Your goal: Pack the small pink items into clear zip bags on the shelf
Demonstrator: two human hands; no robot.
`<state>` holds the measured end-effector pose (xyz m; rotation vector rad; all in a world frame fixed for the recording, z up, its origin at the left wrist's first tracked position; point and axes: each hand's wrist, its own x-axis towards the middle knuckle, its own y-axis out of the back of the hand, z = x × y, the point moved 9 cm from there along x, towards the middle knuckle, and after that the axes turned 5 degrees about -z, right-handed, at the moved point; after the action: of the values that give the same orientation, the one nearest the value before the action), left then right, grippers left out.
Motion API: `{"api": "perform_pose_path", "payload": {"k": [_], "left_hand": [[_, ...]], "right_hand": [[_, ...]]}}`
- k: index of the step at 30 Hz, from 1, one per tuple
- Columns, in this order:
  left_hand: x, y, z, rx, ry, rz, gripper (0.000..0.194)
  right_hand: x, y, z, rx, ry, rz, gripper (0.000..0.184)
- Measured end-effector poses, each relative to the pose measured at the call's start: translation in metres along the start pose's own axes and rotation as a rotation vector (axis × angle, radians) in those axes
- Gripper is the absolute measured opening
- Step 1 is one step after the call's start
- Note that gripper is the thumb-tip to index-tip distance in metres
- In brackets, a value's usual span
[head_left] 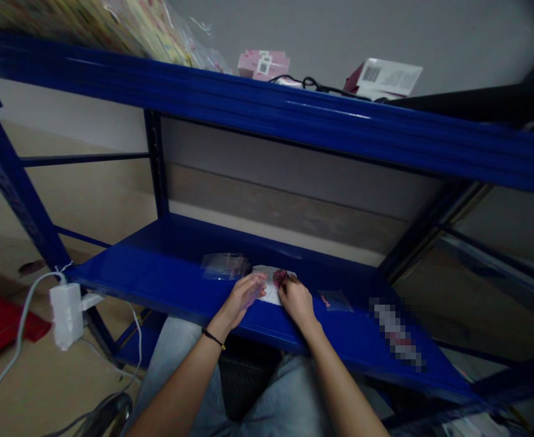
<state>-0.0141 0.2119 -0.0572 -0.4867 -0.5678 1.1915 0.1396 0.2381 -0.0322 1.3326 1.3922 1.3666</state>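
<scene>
On the blue steel shelf (167,273), my left hand (245,297) lies with its fingers on a white paper sheet (271,296). My right hand (297,301) sits just to its right, fingertips pinched at the sheet's upper edge beside a small pink-red patterned item (279,278). A clear plastic bag (224,267) with something faint inside lies left of my left hand. A smaller clear bag with a red mark (335,300) lies right of my right hand.
A blue shelf beam (249,103) runs overhead, with boxes (263,65) and a black cable (315,85) on top. A white power adapter (67,315) hangs at the left post. A pixelated label (397,334) marks the shelf. My jeans-covered legs lie below.
</scene>
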Motion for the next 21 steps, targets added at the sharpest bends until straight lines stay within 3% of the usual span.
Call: {"api": "perform_pose_path", "payload": {"k": [7,13,18,21], "left_hand": [[-0.004,-0.003,0.003,-0.040,0.004,-0.012,0.034],[-0.007,-0.007,0.004,-0.053,-0.002,-0.076,0.033],[-0.007,-0.013,0.000,0.019,0.030,-0.146,0.033],[-0.009,-0.018,0.000,0.021,0.033,-0.180,0.031]], "right_hand": [[-0.003,0.008,-0.001,0.009,0.001,0.005,0.023],[-0.006,0.044,-0.001,0.174,0.111,0.111,0.020],[-0.018,0.082,-0.028,0.510,0.314,0.219,0.022],[-0.028,0.089,-0.049,0.626,0.421,0.181,0.020]]}}
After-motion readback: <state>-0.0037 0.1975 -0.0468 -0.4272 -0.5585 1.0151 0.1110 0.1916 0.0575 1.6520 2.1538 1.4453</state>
